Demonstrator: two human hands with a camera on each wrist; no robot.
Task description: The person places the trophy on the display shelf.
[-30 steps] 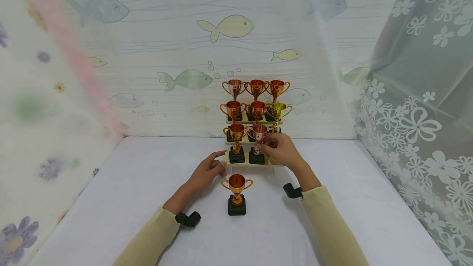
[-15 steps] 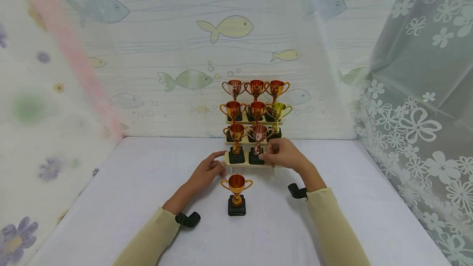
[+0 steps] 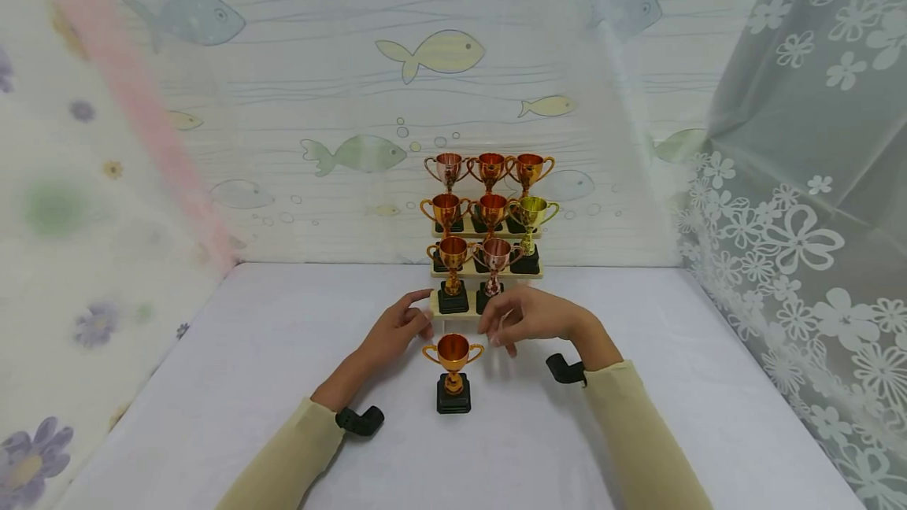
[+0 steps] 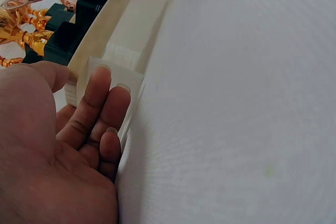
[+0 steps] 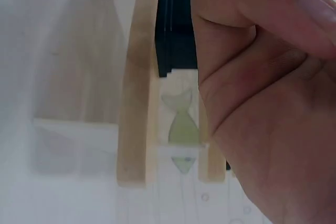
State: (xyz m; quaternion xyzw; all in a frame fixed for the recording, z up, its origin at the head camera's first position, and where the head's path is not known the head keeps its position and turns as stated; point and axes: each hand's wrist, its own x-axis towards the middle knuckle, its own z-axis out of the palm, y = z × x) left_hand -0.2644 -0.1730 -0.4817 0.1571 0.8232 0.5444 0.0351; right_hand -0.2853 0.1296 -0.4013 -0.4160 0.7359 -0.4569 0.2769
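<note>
A stepped wooden display stand (image 3: 536, 274) bears small two-handled trophy cups on black bases. The left hand (image 3: 397, 329) holds the stand's left end; in the left wrist view the thumb (image 4: 50, 74) lies against the board's end, with other fingers loosely curled beside the support. Just in front of the bottom step's right side hovers the right hand (image 3: 534, 313), empty, its fingers loosely bent. A rose-coloured trophy (image 3: 495, 254) stands behind it, with a gold-orange trophy (image 3: 454, 254) to its left. Another orange trophy (image 3: 453, 352) stands upright on the table in front of the stand.
Several more trophies fill the upper steps, among them a yellow-gold trophy (image 3: 534, 215) on the right. A white cloth covers the table (image 3: 283, 305). Fish-printed curtain (image 3: 340, 203) hangs behind, and a flowered lace curtain (image 3: 801, 274) at the right.
The right hand let go of the rose-coloured trophy, which now stands on the bottom step, and moved down and toward the front trophy. The left hand has stayed in place.
</note>
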